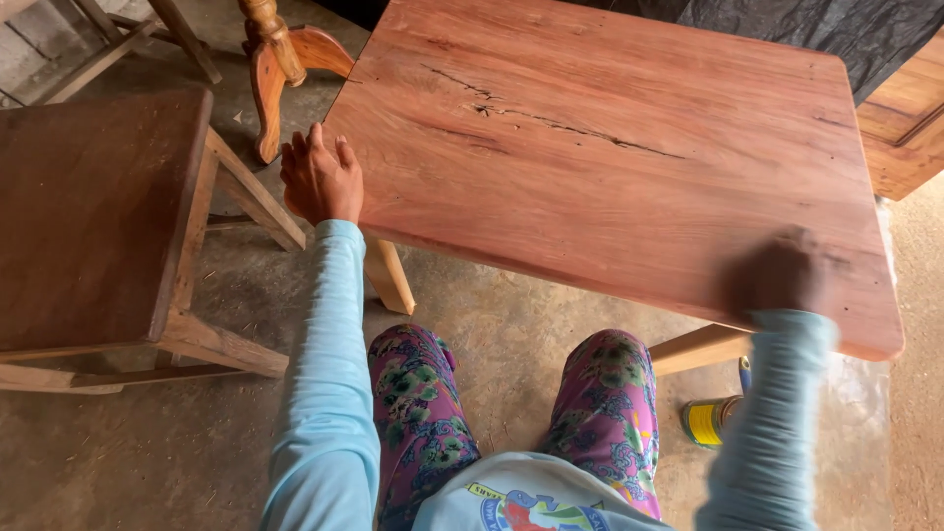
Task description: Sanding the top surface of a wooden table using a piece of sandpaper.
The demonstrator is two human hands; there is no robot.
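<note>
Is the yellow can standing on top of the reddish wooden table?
No, the yellow can is on the concrete floor, below the near right corner of the table.

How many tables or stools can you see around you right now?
2. The reddish tabletop lies ahead, with the left hand on its left edge and the right hand blurred on its near edge. A darker stool stands left. More furniture may be cut off.

Both hands (322,179) (784,272) outstretched, palms down
</note>
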